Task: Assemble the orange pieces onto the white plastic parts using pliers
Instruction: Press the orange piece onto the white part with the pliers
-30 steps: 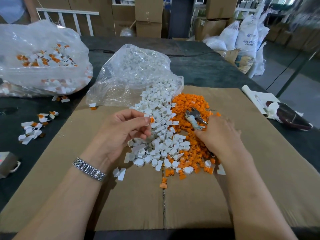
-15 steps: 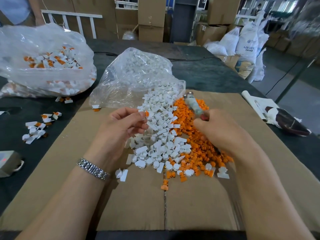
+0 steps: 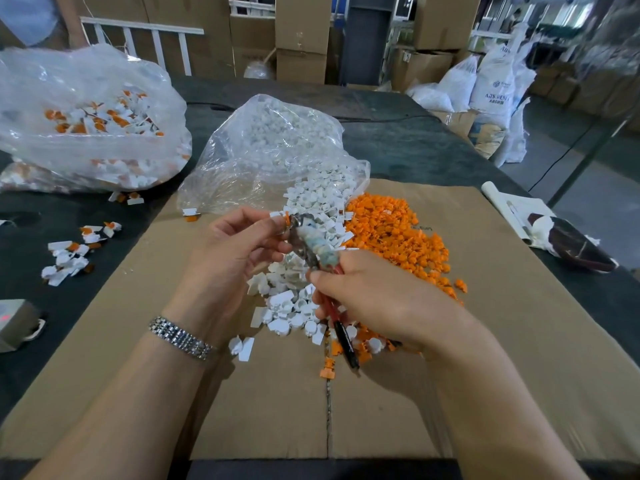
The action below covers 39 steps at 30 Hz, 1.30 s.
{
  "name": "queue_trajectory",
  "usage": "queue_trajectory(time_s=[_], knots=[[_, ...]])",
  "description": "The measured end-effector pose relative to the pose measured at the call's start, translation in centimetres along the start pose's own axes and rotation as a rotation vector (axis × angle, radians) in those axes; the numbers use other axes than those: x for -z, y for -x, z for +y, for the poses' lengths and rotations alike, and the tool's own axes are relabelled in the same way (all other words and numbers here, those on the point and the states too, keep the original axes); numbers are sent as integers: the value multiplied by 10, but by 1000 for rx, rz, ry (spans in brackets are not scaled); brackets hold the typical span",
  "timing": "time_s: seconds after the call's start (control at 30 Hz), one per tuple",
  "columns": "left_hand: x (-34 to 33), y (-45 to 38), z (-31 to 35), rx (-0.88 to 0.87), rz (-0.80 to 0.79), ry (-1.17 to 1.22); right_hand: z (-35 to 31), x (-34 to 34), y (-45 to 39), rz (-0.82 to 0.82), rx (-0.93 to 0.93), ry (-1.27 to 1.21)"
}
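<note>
1. Left hand (image 3: 239,251): raised above the cardboard (image 3: 485,341), thumb and fingers pinching a small white part (image 3: 277,215) with an orange piece (image 3: 287,219) at its right edge. A metal bracelet (image 3: 180,337) sits on the wrist.
2. Right hand (image 3: 377,299): fingers curled round the red and black handles of the pliers (image 3: 313,251), grasping them. One handle end sticks out below the hand, over the pile.
3. Pliers: taped above the handles, tilted up and to the left; the metal tip meets the orange piece held by the left hand. Whether the jaws are closed on it cannot be told.
4. White parts (image 3: 294,306): loose heap on the cardboard, under and between the hands, running up into the mouth of a clear bag (image 3: 263,157).
5. Orange pieces (image 3: 391,233): loose heap on the cardboard, touching the right side of the white heap; a few lie below the right hand.
6. Clear bag: lying on its side at the cardboard's far left edge, holding more white parts.
7. Second bag (image 3: 86,123): far left on the dark table (image 3: 415,150), holding white parts fitted with orange.
8. Fitted parts (image 3: 69,254): small scatter on the table, left of the cardboard.
9. Dark object with white wrapping (image 3: 571,247): right edge of the table, well apart from the hands.
</note>
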<state>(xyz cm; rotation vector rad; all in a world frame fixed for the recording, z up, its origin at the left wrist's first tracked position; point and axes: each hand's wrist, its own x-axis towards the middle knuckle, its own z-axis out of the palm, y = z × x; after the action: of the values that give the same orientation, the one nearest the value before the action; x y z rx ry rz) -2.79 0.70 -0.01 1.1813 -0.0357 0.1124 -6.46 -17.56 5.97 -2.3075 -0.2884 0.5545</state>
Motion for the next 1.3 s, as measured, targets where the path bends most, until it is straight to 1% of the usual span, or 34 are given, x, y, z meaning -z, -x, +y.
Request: queue_trajectory(time_s=[0.1, 0.23, 0.43, 0.53, 0.63, 0.73, 0.77, 0.8, 0.83, 0.9, 1.0, 1.07, 1.17, 1.27, 1.3], knots=[[-1, -1, -1, -18, 26, -70, -1, -4, 1, 16, -17, 3], [0, -1, -3, -17, 34, -132, 1, -13, -1, 49, 7, -65], [-1, -1, -4, 18, 44, -72, 4, -31, -7, 248, 45, 60], [0, 0, -4, 19, 35, -51, 6, -34, -11, 296, 46, 83], [0, 0, -5, 23, 22, -50, 8, -31, -10, 240, 52, -5], [1, -1, -4, 25, 24, -65, 10, -18, -4, 85, 5, -277], [1, -1, -4, 20, 23, -68, 11, -12, -1, 46, -11, -334], [2, -1, -4, 12, 20, -69, 12, -6, 1, 34, -20, -340], [2, 0, -3, 5, 17, -69, 14, -1, 3, 50, -25, -313], [3, 0, -2, -2, 15, -74, 21, 8, 2, 177, -47, -168], [4, -1, -1, -1, 11, -98, 41, 20, -12, 438, -107, 171], [4, 1, -1, -4, 8, -142, 56, 24, -22, 542, -214, 370], [2, 2, -3, -26, 16, -211, 74, 22, -33, 601, -320, 538], [3, 1, -5, -36, -1, -262, 82, 16, -38, 572, -356, 581], [3, 2, -6, -37, -13, -282, 83, 14, -38, 577, -339, 580]])
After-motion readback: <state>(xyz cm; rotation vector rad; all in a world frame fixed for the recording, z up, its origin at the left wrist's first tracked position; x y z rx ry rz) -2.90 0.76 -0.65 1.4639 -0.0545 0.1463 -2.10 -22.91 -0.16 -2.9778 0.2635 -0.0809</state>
